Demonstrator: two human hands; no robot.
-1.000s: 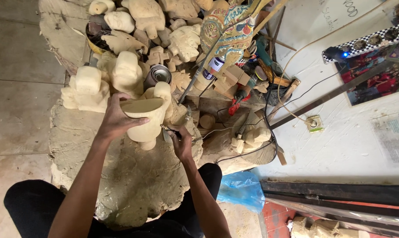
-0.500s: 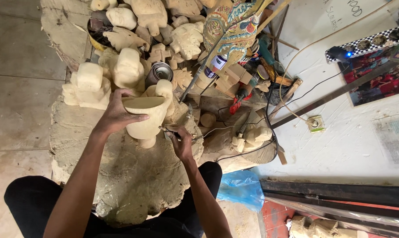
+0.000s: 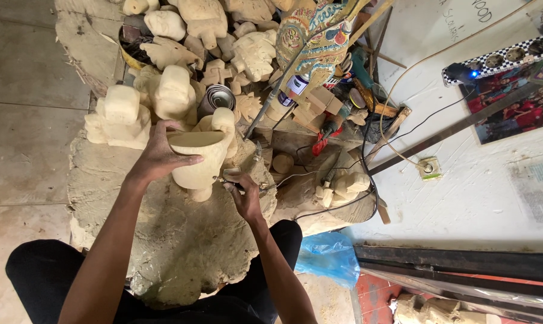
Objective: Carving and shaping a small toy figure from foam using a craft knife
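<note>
The left hand (image 3: 157, 157) has its grip spread wide over the rim of a pale wooden cup-shaped carving (image 3: 198, 157), fingers curled on the top edge and thumb along the side. The carving stands upright on its narrow foot, near the middle of the rough stump (image 3: 175, 252) that carries the work. The right hand (image 3: 242, 195) sits just beside the carving's lower body, its grip pinched tight on a thin rotary tool (image 3: 232, 183) whose tip meets the wood. A dark cable (image 3: 295, 175) trails off toward the right. At the stump's far edge stand more pale unfinished carvings (image 3: 163, 90). A painted figure (image 3: 316, 36) leans behind them.
</note>
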